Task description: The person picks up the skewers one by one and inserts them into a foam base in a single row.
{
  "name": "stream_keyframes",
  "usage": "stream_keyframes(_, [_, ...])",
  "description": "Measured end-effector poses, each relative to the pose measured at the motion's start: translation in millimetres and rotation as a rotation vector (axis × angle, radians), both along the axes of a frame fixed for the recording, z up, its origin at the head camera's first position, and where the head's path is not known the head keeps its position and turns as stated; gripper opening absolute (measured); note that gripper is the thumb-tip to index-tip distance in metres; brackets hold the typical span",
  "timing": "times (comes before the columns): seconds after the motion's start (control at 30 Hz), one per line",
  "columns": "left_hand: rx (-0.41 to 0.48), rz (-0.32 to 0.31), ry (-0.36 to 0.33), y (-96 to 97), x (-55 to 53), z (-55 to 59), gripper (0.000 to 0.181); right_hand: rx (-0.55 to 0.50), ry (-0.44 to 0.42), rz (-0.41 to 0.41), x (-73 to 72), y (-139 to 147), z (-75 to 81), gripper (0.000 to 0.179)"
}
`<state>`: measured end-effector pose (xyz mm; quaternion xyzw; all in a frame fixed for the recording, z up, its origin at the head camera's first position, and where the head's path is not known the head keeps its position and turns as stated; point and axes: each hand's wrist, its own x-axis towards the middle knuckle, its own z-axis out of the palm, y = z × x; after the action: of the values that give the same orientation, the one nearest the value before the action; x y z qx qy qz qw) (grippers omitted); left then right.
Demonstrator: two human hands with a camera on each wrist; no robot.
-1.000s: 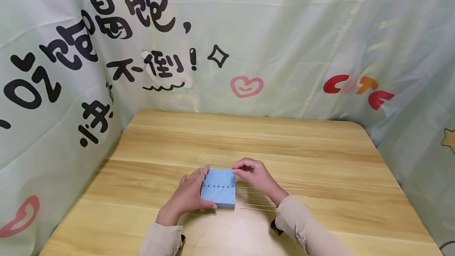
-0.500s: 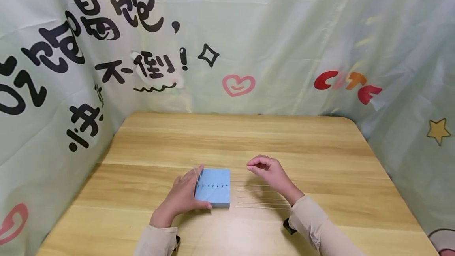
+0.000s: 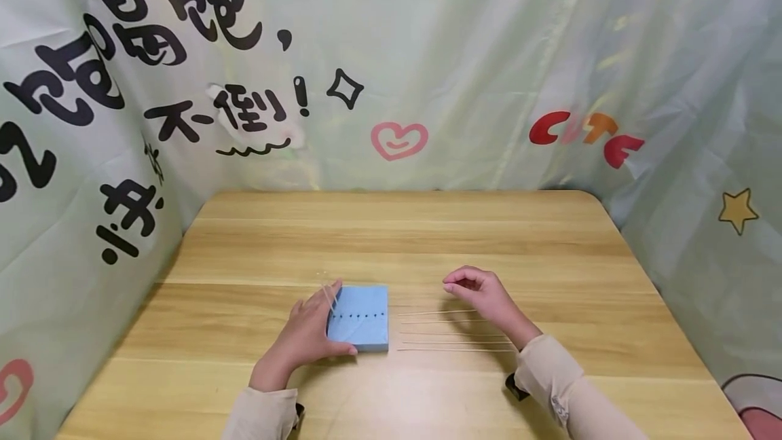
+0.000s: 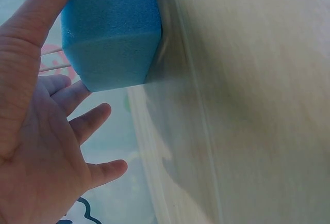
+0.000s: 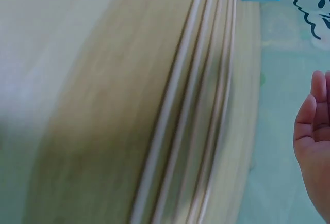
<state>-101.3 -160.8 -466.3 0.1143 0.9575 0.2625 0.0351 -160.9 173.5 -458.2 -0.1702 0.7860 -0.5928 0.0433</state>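
A square blue foam block [image 3: 362, 335] with a row of dark holes across its top lies on the table. My left hand [image 3: 296, 338] grips its left side, thumb at the front and index finger toward the back; in the left wrist view the remaining fingers spread free of the foam block [image 4: 111, 22]. Two thin sticks [image 3: 330, 301] stand in the block's left end, leaning. My right hand [image 3: 485, 296] hovers right of the block, fingers loosely bent with fingertips close together. Nothing shows in it. Beneath it, several thin sticks [image 5: 175, 110] lie side by side.
The wooden table [image 3: 391, 236] has rounded far corners. A pale printed curtain [image 3: 476, 73] closes off the back and both sides. The loose sticks lie between the block and the right forearm.
My right hand has drawn away from the block's far right corner, moving right above the loose sticks. The left hand keeps its grip on the block. The head view has turned slightly right.
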Motion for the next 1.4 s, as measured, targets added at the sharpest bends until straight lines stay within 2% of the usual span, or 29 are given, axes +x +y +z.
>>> stream_keyframes(0.13, [-0.004,-0.004,0.008,-0.9,-0.7,1.2,0.126,0.034,0.005,-0.002,-1.3,6,-5.1,0.020])
stream_keyframes(0.37, [0.001,-0.004,0.011,-1.2,-0.5,2.4,0.125,0.231,0.050,0.031,-2.0,11,-16.5,0.008])
stream_keyframes(0.53, [-0.001,-0.001,0.008,-0.6,-0.2,1.7,0.125,0.255,0.075,0.087,-2.3,10,-21.3,0.006])
stream_keyframes(0.87, [0.004,0.007,-0.007,0.1,0.9,1.5,0.125,0.318,0.010,0.170,-3.5,12,-24.8,0.006])
stream_keyframes(1.13, [0.002,0.011,-0.010,0.5,2.2,2.5,0.125,0.410,0.160,0.224,-4.9,10,-29.8,0.010])
stream_keyframes(1.4, [-0.005,0.007,-0.006,0.9,1.8,2.4,0.124,0.465,0.216,0.236,-5.3,8,-31.3,0.015])
